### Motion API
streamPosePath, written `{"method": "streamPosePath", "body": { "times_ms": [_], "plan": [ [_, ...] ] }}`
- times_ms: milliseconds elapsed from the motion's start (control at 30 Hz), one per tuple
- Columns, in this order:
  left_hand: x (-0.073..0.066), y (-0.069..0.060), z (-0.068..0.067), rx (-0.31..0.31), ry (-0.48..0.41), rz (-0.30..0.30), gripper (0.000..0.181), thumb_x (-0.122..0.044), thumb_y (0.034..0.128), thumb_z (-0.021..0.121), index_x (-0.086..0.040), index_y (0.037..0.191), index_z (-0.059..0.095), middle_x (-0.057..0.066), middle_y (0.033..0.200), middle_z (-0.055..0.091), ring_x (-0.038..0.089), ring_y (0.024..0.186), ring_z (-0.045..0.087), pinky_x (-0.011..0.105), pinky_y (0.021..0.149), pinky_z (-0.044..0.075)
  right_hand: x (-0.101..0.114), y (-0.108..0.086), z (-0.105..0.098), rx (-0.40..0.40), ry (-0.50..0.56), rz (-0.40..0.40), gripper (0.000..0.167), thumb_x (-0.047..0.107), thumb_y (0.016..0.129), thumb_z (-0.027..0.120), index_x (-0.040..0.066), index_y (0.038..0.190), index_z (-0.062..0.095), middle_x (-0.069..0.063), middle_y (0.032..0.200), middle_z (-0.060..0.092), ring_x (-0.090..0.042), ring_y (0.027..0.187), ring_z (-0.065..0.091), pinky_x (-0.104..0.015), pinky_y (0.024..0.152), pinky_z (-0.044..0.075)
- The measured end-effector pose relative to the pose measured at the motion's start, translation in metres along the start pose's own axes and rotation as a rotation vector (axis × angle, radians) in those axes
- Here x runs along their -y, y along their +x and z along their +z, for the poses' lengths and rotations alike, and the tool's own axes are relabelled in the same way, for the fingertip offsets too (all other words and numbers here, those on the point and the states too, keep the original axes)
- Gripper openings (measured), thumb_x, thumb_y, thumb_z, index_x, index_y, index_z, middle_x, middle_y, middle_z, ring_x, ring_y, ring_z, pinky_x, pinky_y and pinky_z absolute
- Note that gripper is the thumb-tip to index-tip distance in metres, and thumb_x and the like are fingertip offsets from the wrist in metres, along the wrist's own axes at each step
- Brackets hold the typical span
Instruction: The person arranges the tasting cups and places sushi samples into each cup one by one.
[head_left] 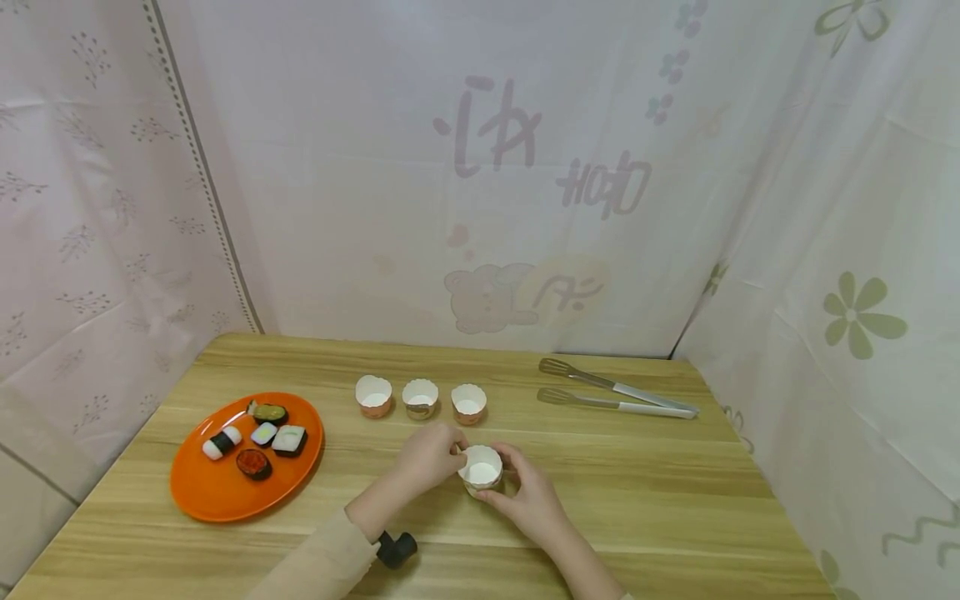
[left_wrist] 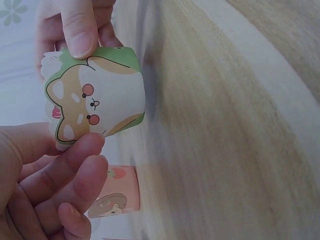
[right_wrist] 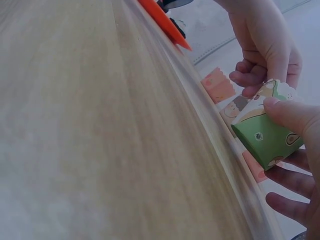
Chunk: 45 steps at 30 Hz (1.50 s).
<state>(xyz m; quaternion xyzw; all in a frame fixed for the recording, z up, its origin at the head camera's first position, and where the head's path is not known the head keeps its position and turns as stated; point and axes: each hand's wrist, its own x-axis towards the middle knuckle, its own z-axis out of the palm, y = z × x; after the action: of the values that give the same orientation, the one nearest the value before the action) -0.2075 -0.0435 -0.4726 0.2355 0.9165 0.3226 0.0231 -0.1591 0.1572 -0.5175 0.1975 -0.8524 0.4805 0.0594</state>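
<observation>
One green paper cup [head_left: 482, 472], squarely in between: left hand [head_left: 430, 457] pinches its rim, right hand [head_left: 529, 498] grips the opposite side, three more cups [head_left: 421, 400] standing just beyond them!

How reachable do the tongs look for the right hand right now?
Probably yes: the tongs lie ahead and to the right of the right hand, with nothing visible between, though it holds the green cup and would likely need to release that first.

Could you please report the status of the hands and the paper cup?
Left hand pinching, right hand gripping. Green cup held between them, mouth up. Nothing seen in the way.
</observation>
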Motion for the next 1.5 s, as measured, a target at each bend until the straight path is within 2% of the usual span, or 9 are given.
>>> {"method": "streamPosePath", "body": {
  "times_ms": [133, 433, 900, 1233, 1367, 1500],
  "plan": [
    [-0.003, -0.001, -0.003, -0.010, 0.005, 0.002, 0.008, -0.005, 0.0808, 0.067, -0.004, 0.087, 0.072, -0.007, 0.065, 0.058, 0.005, 0.048, 0.047, 0.020, 0.043, 0.042, -0.001, 0.000, 0.000, -0.002, -0.004, 0.002, 0.072, 0.027, 0.075, 0.082, 0.007, 0.134, 0.048, -0.003, 0.126, 0.059, -0.022, 0.113, 0.057, -0.039, 0.092, 0.051],
    [-0.004, -0.001, -0.011, -0.030, -0.004, -0.005, 0.009, -0.007, 0.0815, 0.067, -0.005, 0.088, 0.072, -0.006, 0.066, 0.061, 0.004, 0.051, 0.050, 0.021, 0.045, 0.043, 0.000, -0.001, 0.000, -0.007, -0.025, 0.026, 0.071, 0.023, 0.075, 0.083, 0.013, 0.135, 0.048, -0.002, 0.128, 0.057, -0.019, 0.114, 0.055, -0.035, 0.092, 0.051],
    [-0.006, -0.005, -0.024, -0.041, -0.050, -0.015, 0.012, -0.005, 0.0847, 0.065, 0.000, 0.093, 0.071, -0.003, 0.065, 0.064, 0.004, 0.046, 0.054, 0.021, 0.038, 0.044, 0.000, -0.001, -0.001, -0.010, -0.020, 0.027, 0.070, 0.024, 0.075, 0.083, 0.013, 0.134, 0.049, -0.003, 0.129, 0.057, -0.021, 0.115, 0.056, -0.035, 0.093, 0.051],
    [-0.004, -0.006, -0.038, -0.057, -0.113, -0.011, 0.009, -0.002, 0.0863, 0.063, -0.001, 0.091, 0.070, -0.002, 0.060, 0.061, 0.009, 0.042, 0.054, 0.021, 0.037, 0.046, -0.002, -0.002, 0.000, 0.001, -0.012, 0.010, 0.070, 0.026, 0.076, 0.081, 0.007, 0.134, 0.047, -0.007, 0.127, 0.058, -0.025, 0.114, 0.056, -0.039, 0.092, 0.051],
    [-0.004, -0.008, -0.045, -0.069, -0.110, -0.026, 0.008, -0.003, 0.0871, 0.063, -0.002, 0.091, 0.070, -0.002, 0.060, 0.061, 0.009, 0.040, 0.052, 0.022, 0.036, 0.046, -0.002, -0.001, 0.000, 0.001, -0.008, 0.013, 0.070, 0.025, 0.077, 0.081, 0.004, 0.134, 0.047, -0.009, 0.127, 0.058, -0.026, 0.114, 0.056, -0.040, 0.093, 0.051],
    [0.000, -0.010, -0.050, -0.082, -0.105, -0.039, 0.007, -0.003, 0.0879, 0.065, -0.001, 0.092, 0.070, -0.001, 0.064, 0.063, 0.015, 0.043, 0.057, 0.022, 0.037, 0.047, -0.002, -0.001, 0.000, -0.001, -0.009, 0.004, 0.070, 0.024, 0.077, 0.081, 0.002, 0.134, 0.047, -0.008, 0.127, 0.058, -0.026, 0.114, 0.056, -0.040, 0.093, 0.051]
  ]
}}
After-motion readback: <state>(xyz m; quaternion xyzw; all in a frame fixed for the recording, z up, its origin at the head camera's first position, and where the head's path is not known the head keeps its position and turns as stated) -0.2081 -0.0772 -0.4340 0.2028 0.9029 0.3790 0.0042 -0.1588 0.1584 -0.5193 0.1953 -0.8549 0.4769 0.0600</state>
